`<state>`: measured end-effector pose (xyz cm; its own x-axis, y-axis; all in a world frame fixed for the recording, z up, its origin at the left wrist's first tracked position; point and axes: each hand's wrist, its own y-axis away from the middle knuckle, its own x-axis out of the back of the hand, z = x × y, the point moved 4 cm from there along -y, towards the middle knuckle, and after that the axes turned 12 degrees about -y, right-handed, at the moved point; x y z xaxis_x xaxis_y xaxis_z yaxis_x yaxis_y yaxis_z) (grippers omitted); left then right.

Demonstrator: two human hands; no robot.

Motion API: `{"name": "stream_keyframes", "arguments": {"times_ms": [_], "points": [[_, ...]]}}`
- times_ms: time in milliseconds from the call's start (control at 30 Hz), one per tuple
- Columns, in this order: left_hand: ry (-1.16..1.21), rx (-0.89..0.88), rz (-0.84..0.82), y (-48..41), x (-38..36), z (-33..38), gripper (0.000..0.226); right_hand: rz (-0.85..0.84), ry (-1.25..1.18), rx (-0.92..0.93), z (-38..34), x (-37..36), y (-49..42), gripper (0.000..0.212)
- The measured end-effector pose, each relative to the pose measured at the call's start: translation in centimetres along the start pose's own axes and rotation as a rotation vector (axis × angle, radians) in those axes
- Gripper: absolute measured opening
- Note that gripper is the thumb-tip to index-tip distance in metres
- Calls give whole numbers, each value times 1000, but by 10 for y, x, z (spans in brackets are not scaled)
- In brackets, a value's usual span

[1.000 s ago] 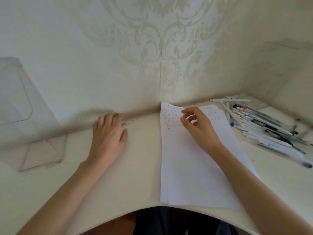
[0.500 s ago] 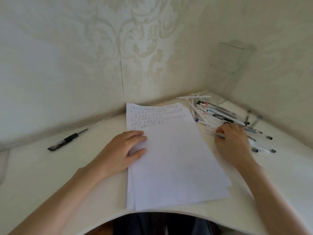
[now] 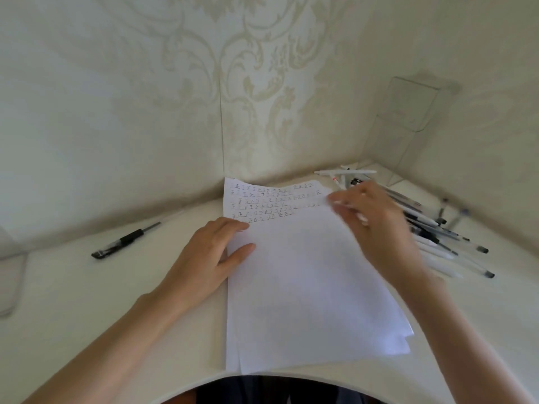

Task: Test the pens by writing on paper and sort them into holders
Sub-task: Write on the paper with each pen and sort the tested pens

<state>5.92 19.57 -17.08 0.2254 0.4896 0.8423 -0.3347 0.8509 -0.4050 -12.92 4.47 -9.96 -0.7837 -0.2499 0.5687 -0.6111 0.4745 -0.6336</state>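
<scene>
Hands first: the left hand lies flat, fingers straight, pressing the left edge of the paper onto the desk. The right hand is blurred, fingers curled, and appears to pinch a white pen over the sheet's upper right corner. The pen's shaft seems to slant from upper left down to the right.

The rows of test marks end in a short last line just beyond the left fingertips. From what I can see, the free writing space lies left of and below the right hand, so that hand has to carry the tip leftward.

The pen pile is just beside the right hand. A clear holder stands in the far right corner, and a black pen lies well apart on the left.
</scene>
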Motion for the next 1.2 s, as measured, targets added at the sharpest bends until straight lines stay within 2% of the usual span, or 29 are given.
{"name": "stream_keyframes", "arguments": {"times_ms": [100, 233, 300, 367, 467, 533, 633, 700, 767, 833, 1000, 1100, 1200], "points": [[52, 41, 14, 0, 4, 0, 59, -242, 21, 117, -13, -49, -1, 23], [-54, -10, -43, -1, -2, -1, 61, -410, -49, 148, -8, -95, 14, 29], [-85, -19, -65, -3, -5, -3, 56, -399, -44, 136, -2, -99, 19, 30], [-95, -36, -51, -3, -7, -4, 39, -305, -65, 88, 1, -92, 19, 26], [-109, 4, 68, -4, 0, -4, 23, -137, -231, 50, -8, -70, 17, 22], [13, 117, 180, -4, 10, -7, 22, -116, -357, -65, -14, -62, 18, 18], [134, 82, 198, -4, 17, -4, 22, -217, -653, -490, -13, -75, 21, 26], [126, -7, 130, -3, 13, 1, 28, -118, -979, -767, -6, -81, 20, 36], [104, -56, 93, -3, 8, 4, 29, 14, -1180, -850, 1, -78, 15, 23], [57, -82, 66, -1, 4, 6, 30, 13, -1225, -851, 5, -77, 16, 20], [39, -87, -107, 3, -8, 13, 32, -128, -1246, -747, -1, -90, 22, 14], [-13, -81, -91, 4, -4, 15, 38, -263, -1201, -633, -7, -92, 21, 15], [-48, -135, -65, 7, -1, 20, 43, -290, -1183, -614, -7, -93, 23, 21]]}}
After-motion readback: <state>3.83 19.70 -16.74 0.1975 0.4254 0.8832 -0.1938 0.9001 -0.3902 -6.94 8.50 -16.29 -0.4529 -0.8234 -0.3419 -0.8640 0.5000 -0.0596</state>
